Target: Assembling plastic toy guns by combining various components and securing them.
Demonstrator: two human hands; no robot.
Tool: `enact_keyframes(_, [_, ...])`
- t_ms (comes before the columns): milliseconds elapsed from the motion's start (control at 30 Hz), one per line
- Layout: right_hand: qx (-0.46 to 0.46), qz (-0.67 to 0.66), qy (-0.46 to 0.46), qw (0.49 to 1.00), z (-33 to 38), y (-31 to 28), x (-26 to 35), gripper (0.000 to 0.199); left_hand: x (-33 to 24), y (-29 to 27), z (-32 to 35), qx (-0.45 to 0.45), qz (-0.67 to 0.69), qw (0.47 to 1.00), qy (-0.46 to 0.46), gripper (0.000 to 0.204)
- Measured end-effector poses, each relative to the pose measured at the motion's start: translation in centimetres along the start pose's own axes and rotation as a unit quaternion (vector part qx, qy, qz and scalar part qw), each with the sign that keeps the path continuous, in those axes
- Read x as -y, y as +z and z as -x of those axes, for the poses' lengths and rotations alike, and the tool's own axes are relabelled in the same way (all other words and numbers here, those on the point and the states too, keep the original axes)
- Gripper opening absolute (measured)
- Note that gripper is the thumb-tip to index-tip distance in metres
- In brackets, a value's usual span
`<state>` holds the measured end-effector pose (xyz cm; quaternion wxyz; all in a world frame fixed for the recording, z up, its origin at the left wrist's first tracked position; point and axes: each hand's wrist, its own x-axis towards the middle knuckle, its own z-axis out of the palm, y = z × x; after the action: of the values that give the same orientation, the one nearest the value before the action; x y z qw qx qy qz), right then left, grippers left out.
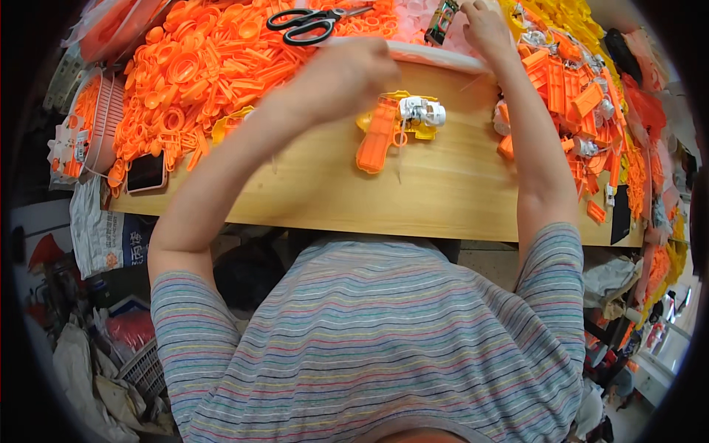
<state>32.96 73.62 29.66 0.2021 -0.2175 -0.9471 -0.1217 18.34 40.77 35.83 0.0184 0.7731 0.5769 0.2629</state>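
Note:
A half-built toy gun lies on the wooden table in front of me, with an orange grip piece (pixel 377 140), a yellow shell (pixel 425 134) and a white round-ended part (pixel 425 112) with thin wires. My left hand (pixel 351 80) is raised just beyond and left of it, smeared by motion, so its fingers and anything in them cannot be made out. My right hand (pixel 487 31) reaches to the far side over pale translucent parts (pixel 419 16). Its fingers are bent together at the tips; what they pinch, if anything, is hidden. Beside it rests a small dark, green-marked object (pixel 442 22).
Orange plastic parts (pixel 199 66) are heaped at the far left, with black-handled scissors (pixel 310 26) on top. A phone (pixel 147 173) lies at the left edge near a pink basket (pixel 105 122). Orange assemblies with wires (pixel 569 92) pile up at right. A white rim (pixel 436 56) borders the translucent parts.

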Motion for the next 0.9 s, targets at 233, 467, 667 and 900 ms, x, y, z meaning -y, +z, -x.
enact_keyframes(233, [0.050, 0.026, 0.088, 0.994, -0.2, -2.7, 2.7, 0.014, -8.1, 6.6, 4.7, 0.071, -0.064, 0.994, 0.057, 0.015])
enact_keyframes(467, [-0.266, -0.225, 0.127, 0.929, 2.3, -6.1, 6.5, 0.032, -7.1, 7.9, 5.5, -0.014, 0.018, 0.999, 0.041, 0.008])
enact_keyframes(667, [-0.132, -0.786, 0.225, 0.560, 12.4, -11.3, 14.8, 0.023, -7.6, 6.9, 4.3, -0.176, 0.415, 0.867, -0.213, 0.010])
enact_keyframes(900, [-0.042, -0.864, 0.308, 0.396, 19.5, -11.2, 18.8, 0.036, -7.5, 7.9, 3.4, -0.215, 0.408, 0.861, -0.215, 0.010])
